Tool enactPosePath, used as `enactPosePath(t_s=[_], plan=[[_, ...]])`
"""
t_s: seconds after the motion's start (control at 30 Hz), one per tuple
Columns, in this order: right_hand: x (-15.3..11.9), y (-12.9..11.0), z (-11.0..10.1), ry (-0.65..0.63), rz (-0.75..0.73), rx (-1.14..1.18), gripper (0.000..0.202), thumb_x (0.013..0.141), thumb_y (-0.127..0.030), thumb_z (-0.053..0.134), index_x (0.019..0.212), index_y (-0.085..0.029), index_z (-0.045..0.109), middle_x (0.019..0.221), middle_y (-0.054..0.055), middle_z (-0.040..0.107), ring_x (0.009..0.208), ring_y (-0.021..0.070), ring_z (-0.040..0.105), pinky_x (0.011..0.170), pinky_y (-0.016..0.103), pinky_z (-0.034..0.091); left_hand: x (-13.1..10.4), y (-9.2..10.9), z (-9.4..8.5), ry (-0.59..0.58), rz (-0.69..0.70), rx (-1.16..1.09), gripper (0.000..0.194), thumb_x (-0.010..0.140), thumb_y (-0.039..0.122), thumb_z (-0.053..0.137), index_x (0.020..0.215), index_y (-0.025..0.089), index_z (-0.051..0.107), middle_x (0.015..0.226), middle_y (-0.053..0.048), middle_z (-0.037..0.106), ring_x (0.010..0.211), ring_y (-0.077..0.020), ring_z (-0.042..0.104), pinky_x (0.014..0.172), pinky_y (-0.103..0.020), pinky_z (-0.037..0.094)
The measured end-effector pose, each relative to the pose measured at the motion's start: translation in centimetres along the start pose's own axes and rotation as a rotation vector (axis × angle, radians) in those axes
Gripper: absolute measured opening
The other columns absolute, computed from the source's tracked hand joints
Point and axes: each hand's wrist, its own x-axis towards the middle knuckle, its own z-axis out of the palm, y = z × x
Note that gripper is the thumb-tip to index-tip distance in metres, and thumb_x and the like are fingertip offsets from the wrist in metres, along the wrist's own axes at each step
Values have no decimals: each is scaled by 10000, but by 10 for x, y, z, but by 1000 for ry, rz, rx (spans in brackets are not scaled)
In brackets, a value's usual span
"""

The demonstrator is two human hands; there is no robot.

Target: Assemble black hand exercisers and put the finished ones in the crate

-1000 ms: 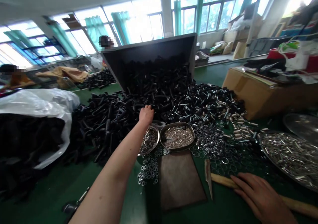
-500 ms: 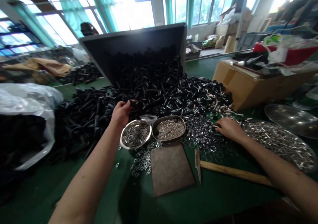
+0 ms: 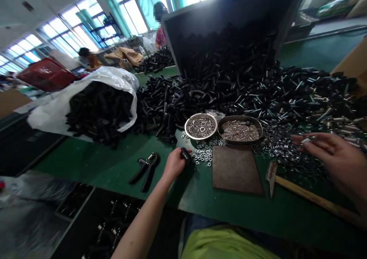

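My left hand (image 3: 174, 164), over the green table beside the loose nuts (image 3: 204, 154), is closed around a black plastic handle piece (image 3: 185, 155). To its left lies a black hand-grip exerciser (image 3: 147, 170) with two legs spread. Over the heap of metal rings (image 3: 283, 146), my right hand (image 3: 340, 152) pinches small shiny metal pieces (image 3: 308, 139) between thumb and fingers; their exact kind is unclear. Between the hands are a round dish of small metal parts (image 3: 201, 127), an oval tin of tiny metal parts (image 3: 239, 131) and a flat brown plate (image 3: 236, 170).
A wooden-handled hammer (image 3: 309, 197) lies below my right hand. Piles of black handles (image 3: 200, 90) spill from a large tilted bin (image 3: 229, 18). A white bag of black parts (image 3: 120, 75) stands left. Two people (image 3: 161, 35) are in the background, beyond the table.
The view has swung left. My left hand has come back from the black pile to the front of the table, now with a handle piece. My right hand has lifted off the metal heap.
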Motion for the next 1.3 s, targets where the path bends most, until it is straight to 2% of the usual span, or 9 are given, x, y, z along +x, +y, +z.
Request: enactPosePath(t_s=[0.13,0.23,0.4,0.47,0.57,0.67,0.73,0.9,1.3], plan=[[-39,-12,47,-131,66,130,274,657,-418,699,868,-283,587,858,19,644,770,207,607,642,331,507,-3,1,18,-35,106,272,241,750,87,503,863,204,681,984,-68,639,872,-192,610,766,-271,442],[-60,-11,73,-302,88,248,309,689,-419,693,892,-226,565,663,-12,564,524,115,496,433,241,387,1,4,18,-73,144,287,279,696,27,495,846,197,657,954,-78,645,899,-225,600,792,-307,442],[-81,-7,94,-481,75,454,217,815,-357,591,957,-211,513,755,4,596,559,102,499,451,228,381,0,16,9,-84,211,226,373,685,14,505,981,190,649,971,-86,658,992,-245,578,896,-348,420],[-88,-9,96,-502,40,464,180,833,-332,572,958,-210,529,754,0,588,580,105,506,481,236,396,-10,28,8,-50,134,-16,329,738,99,537,1034,190,646,971,-81,666,941,-235,604,864,-348,444],[-97,-16,99,-529,-10,407,146,829,-321,585,916,-209,553,697,-23,551,535,91,488,503,246,398,-35,51,17,-110,-115,-663,207,719,249,654,910,171,670,778,-46,673,752,-207,643,761,-344,489],[-107,-25,103,-561,-55,365,137,800,-327,619,856,-211,574,791,-1,577,561,96,505,496,246,402,-62,76,34,-236,-285,-1184,169,633,198,730,766,169,628,695,4,637,713,-163,639,758,-318,498],[-111,-30,105,-582,-91,335,123,795,-324,620,844,-215,591,843,17,599,627,116,537,501,242,413,-76,87,44,-272,-325,-1340,169,617,162,741,724,162,610,706,13,627,717,-134,625,742,-275,492],[-113,-33,108,-592,-116,239,109,796,-298,619,874,-221,614,827,17,627,666,124,554,518,228,418,-89,95,53,-260,-307,-1298,209,602,200,786,736,156,631,709,0,656,656,-117,601,674,-238,473],[-107,-27,108,-636,-8,279,149,783,-331,632,864,-206,630,729,-8,595,589,102,494,508,231,380,-86,90,50,-239,-264,-1121,238,591,237,801,751,162,641,765,-17,685,702,-141,615,697,-253,468]])
